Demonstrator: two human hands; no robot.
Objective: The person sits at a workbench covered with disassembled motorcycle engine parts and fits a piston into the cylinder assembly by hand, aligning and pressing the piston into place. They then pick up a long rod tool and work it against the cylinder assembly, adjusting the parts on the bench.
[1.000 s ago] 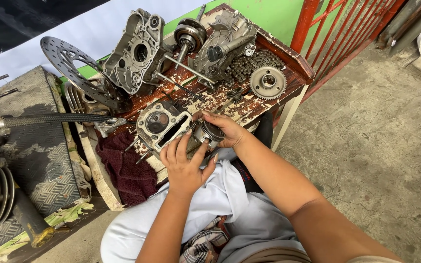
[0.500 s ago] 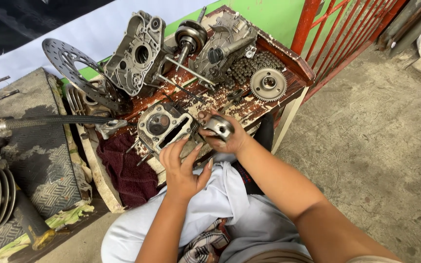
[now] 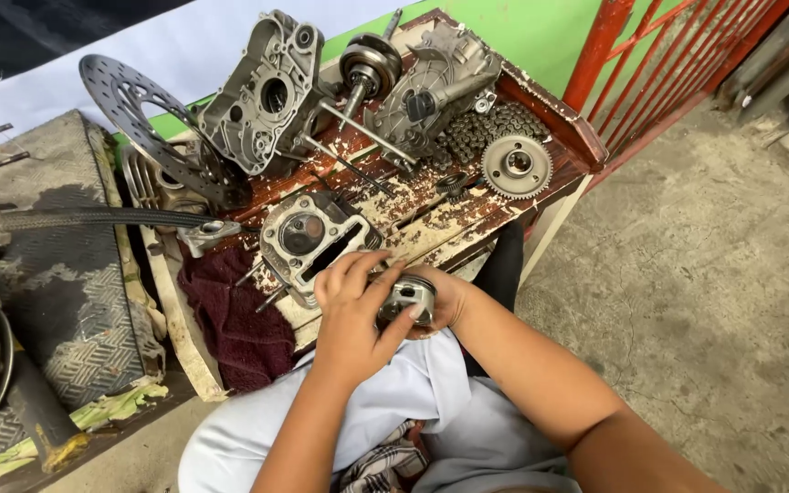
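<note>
Both hands, left hand (image 3: 351,315) and right hand (image 3: 438,297), fingers clamped, are gripping a piston (image 3: 406,299) over the lap; oily metal could slip free.

two hands (image 3: 349,315), one piston (image 3: 408,299) (gripped), one sprocket (image 3: 516,165), one brake disc (image 3: 143,123), two crankcase halves (image 3: 267,91)

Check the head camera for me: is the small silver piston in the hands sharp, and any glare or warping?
Head view: even, soft daylight with faint shadows; the small silver metal piston, held between the left hand and right hand, is fairly sharp with a mild sheen, no blown glare; the wide lens bends the red metal gate and stretches the forearms at the frame edges.
</note>
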